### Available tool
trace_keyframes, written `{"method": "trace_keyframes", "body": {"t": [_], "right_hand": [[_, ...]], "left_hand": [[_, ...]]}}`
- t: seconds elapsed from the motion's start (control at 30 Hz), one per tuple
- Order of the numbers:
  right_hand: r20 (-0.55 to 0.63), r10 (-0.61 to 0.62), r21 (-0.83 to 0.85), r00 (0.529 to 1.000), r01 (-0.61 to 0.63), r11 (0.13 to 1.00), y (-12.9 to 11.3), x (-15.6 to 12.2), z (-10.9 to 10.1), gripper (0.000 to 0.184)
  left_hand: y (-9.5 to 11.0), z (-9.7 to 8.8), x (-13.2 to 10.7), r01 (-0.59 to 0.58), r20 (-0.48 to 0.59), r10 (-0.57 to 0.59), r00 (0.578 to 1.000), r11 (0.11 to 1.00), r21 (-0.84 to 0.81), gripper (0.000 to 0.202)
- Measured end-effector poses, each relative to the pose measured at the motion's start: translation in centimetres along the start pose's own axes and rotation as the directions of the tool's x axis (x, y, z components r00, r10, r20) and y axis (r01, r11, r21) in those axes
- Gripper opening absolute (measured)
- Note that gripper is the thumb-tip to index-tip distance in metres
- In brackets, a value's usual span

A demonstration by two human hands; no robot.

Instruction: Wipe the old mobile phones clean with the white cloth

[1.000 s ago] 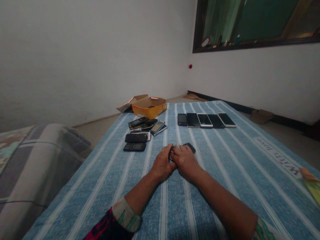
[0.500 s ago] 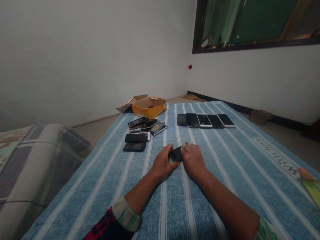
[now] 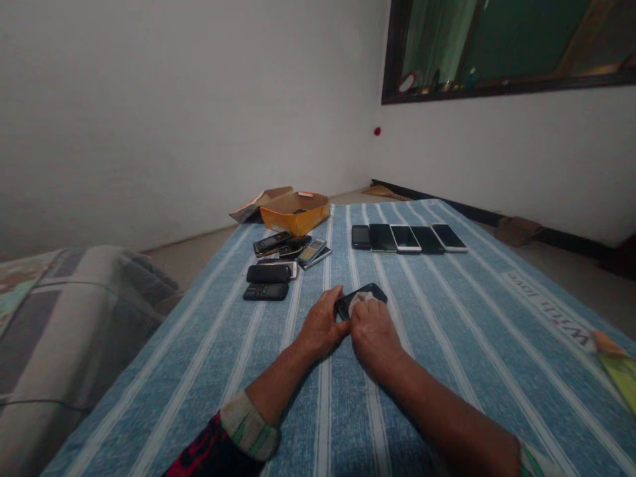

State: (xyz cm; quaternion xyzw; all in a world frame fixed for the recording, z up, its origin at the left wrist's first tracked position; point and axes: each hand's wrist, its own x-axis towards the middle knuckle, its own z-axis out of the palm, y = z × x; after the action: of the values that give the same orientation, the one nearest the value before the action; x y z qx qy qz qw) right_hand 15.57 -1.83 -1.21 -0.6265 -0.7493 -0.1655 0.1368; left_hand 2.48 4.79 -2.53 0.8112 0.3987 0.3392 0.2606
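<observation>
A black smartphone lies on the striped blue cloth, its left end gripped by my left hand. My right hand presses a small white cloth onto the phone's face. The cloth and fingers hide part of the screen. Further back on the left lies a loose group of several older phones, including a black keypad phone and a black phone in a case. Several smartphones stand in a neat row at the back right.
The blue-and-white striped cover spreads under everything. An open orange cardboard box sits at its far end by the wall corner. A grey padded bolster lies on the left, and a yellow-green item is at the right edge.
My right hand has slid back and over the phone with the white cloth. The phone now shows more of its length beyond my fingers. My left hand stays at its left end.
</observation>
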Motion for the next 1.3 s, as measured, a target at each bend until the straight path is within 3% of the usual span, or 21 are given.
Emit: {"method": "trace_keyframes", "body": {"t": [0.13,0.27,0.4,0.63,1.13,1.3], "right_hand": [[0.050,0.014,-0.015,0.999,-0.014,1.000,1.0,0.1,-0.5,0.021],[0.150,0.136,-0.072,0.979,-0.127,0.989,2.9,0.5,-0.9,0.026],[0.208,0.127,-0.069,0.970,-0.115,0.991,2.1,0.2,-1.3,0.028],[0.128,0.013,0.011,0.992,-0.014,1.000,-1.0,-0.8,-1.4,0.026],[0.237,-0.012,0.127,0.971,-0.018,0.992,2.7,0.5,-2.2,0.018],[0.127,-0.044,0.101,0.991,0.032,0.994,1.7,-0.1,-1.1,0.014]], "left_hand": [[0.2,-0.1,-0.1,0.004,0.005,-0.004,1.000,1.000,0.013,0.066],[0.4,-0.3,-0.1,-0.003,0.011,0.002,1.000,1.000,0.016,0.070],[0.4,-0.2,-0.1,0.008,0.023,-0.008,1.000,1.000,0.010,0.069],[0.1,-0.2,-0.1,0.009,0.033,-0.008,0.999,1.000,-0.007,0.066],[0.2,-0.3,-0.2,0.000,0.048,-0.001,0.999,1.000,0.018,0.070],[0.2,-0.2,-0.3,-0.006,0.043,0.006,0.999,1.000,0.001,0.068]]}}
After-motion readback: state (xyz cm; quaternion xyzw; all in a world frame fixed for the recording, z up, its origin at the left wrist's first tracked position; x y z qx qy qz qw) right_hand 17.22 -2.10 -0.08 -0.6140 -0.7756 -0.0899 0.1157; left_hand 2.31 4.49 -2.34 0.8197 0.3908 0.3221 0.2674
